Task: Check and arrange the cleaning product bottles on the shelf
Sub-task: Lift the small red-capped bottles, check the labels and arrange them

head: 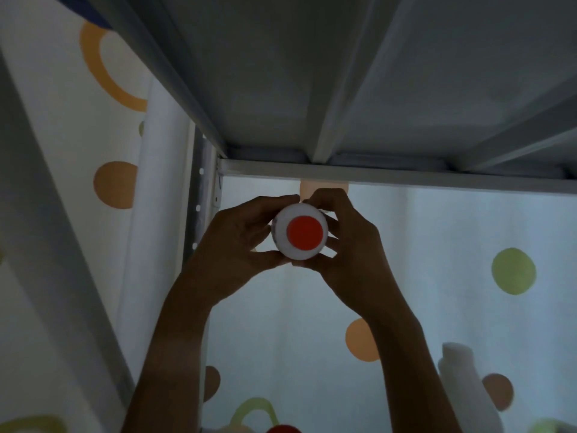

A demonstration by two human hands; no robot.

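I held the bottle [300, 231] up in front of me with both hands, just under the rail of the shelf [390, 175] above. My left hand [232, 242] curled round its left side and my right hand [349, 242] round its right, fingers over the top and thumbs beneath, so the round white body sat pinched between them with no slack.

Its long axis ran straight away from me. The red cap [305, 232] faced me end-on, and the base pointed toward the dotted curtain [437, 260] beyond my fingers; the rest of its length was hidden behind the shoulder.

I judged it to be stiff plastic, smooth and somewhat slippery, and I could not tell how full it was, so its weight stayed a guess. The body, not the cap, seemed the safe place to hold. Another white bottle [462, 379] stood low to the right of my right forearm.
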